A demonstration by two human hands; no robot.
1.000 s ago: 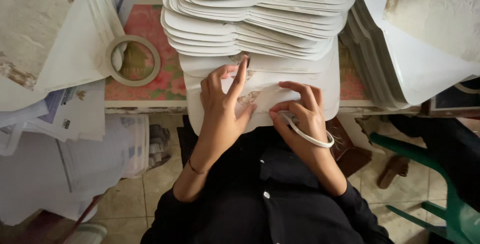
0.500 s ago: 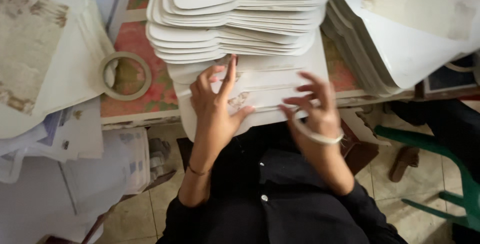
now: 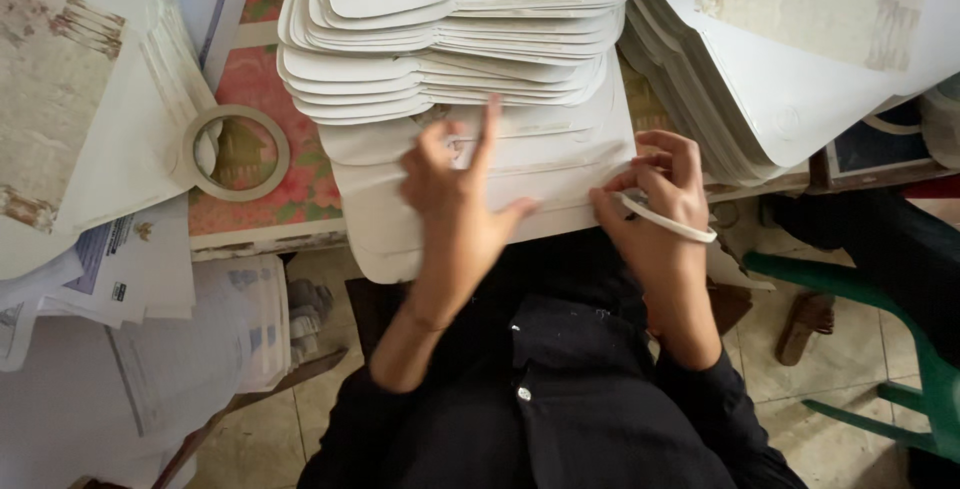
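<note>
Fingers of our left hand (image 3: 455,204) spread flat on the sheet (image 3: 560,184), centre frame. Our right hand (image 3: 655,199) pinches its right edge; its long axis runs left-right.

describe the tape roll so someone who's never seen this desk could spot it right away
Start at the tall fanned stack of white die-cut paper sheets at the top centre, then look left to the pink floral table covering. There a flat cream ring of tape lies, between that stack and the left pile of white envelopes. It is the only round, hollow thing among flat sheets.
</note>
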